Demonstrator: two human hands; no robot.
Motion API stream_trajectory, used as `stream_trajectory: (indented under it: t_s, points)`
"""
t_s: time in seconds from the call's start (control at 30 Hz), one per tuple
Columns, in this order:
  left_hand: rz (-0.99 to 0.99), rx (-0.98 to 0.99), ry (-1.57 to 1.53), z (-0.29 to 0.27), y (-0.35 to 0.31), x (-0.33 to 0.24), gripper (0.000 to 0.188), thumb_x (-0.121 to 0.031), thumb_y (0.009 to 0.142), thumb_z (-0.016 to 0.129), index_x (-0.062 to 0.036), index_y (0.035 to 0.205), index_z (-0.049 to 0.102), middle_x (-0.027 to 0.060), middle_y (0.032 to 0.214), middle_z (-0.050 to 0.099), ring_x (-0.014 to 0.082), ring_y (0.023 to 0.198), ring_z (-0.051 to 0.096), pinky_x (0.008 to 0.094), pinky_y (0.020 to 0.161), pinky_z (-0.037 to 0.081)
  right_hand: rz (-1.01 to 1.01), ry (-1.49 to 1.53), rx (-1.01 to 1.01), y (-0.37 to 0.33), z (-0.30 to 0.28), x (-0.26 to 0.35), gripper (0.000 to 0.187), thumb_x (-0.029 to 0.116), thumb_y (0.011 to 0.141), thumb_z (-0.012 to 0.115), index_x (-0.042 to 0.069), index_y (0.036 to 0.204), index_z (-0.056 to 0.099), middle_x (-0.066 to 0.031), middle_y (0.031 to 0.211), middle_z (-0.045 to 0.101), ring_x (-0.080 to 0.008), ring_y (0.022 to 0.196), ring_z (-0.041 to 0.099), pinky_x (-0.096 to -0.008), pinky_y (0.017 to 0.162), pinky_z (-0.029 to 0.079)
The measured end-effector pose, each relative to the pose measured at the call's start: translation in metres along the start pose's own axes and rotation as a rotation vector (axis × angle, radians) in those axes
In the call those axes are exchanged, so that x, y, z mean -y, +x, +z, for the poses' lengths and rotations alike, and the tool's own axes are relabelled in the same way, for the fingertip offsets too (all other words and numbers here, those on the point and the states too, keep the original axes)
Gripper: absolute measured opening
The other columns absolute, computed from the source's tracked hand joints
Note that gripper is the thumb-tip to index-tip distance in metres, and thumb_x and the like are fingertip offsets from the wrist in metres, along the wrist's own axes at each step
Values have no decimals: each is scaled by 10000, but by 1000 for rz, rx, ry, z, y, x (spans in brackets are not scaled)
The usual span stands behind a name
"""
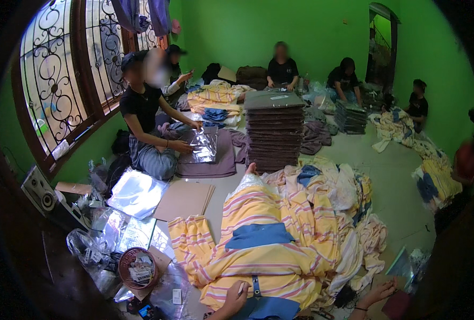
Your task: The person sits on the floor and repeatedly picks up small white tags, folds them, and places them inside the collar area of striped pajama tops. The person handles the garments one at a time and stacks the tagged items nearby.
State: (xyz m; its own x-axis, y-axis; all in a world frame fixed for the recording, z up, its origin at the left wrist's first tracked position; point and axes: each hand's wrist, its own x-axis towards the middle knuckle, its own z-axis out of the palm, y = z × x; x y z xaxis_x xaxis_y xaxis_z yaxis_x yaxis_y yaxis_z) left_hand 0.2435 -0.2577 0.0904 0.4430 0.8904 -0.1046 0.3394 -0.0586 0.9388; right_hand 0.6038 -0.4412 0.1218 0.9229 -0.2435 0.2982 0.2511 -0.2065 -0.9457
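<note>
A yellow shirt with pink stripes lies spread in front of me, with a blue collar piece at its near end and a blue patch across its middle. My left hand rests on its near part, beside a dark strap-like strip. Its fingers are closed around something small and slim that I cannot make out. To the right, off the shirt, is my right hand, a dark band at the wrist. Its fingers reach out loosely over brown card, with nothing visible in them.
Crumpled striped garments heap on the right. Brown cardboard sheets, clear plastic sleeves and a basket of tags lie left. Beyond rises a tall stack of packed dark garments. A co-worker handles a shiny sleeve; others sit farther back.
</note>
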Motion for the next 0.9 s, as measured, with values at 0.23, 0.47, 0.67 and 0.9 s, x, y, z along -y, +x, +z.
stream_trajectory:
  t_s: [0.23, 0.47, 0.67, 0.9]
  points:
    - [633, -138, 13, 31, 0, -66, 270, -71, 798, 521, -16, 1061, 490, 134, 988, 549, 290, 920, 510, 377, 815, 391, -201, 12, 1538, -125, 43, 94, 198, 69, 825, 501, 8, 1014, 496, -82, 906, 541, -157, 823, 545, -269, 712, 459]
    - [256, 234, -127, 23, 3, -80, 232, -212, 833, 533, -6, 937, 561, 75, 817, 564, 135, 628, 520, 256, 591, 427, -155, 150, 1753, -159, 45, 141, 205, 108, 858, 478, 2, 1034, 484, -89, 893, 555, -145, 796, 570, -250, 646, 490]
    - [-226, 141, -458, 1, 8, -61, 252, -280, 835, 535, -34, 834, 591, 16, 719, 544, 94, 600, 459, 236, 547, 385, 127, 286, 1727, -142, 51, 129, 220, 118, 874, 460, 10, 1065, 476, -25, 798, 529, -86, 782, 514, -208, 660, 446]
    - [-218, 10, -392, -29, 16, -55, 337, -342, 813, 555, -36, 949, 596, 0, 731, 538, 88, 629, 454, 219, 574, 381, 143, 275, 1903, -112, 56, 109, 265, 127, 878, 460, 4, 1113, 471, -16, 779, 533, -65, 740, 500, -191, 651, 406]
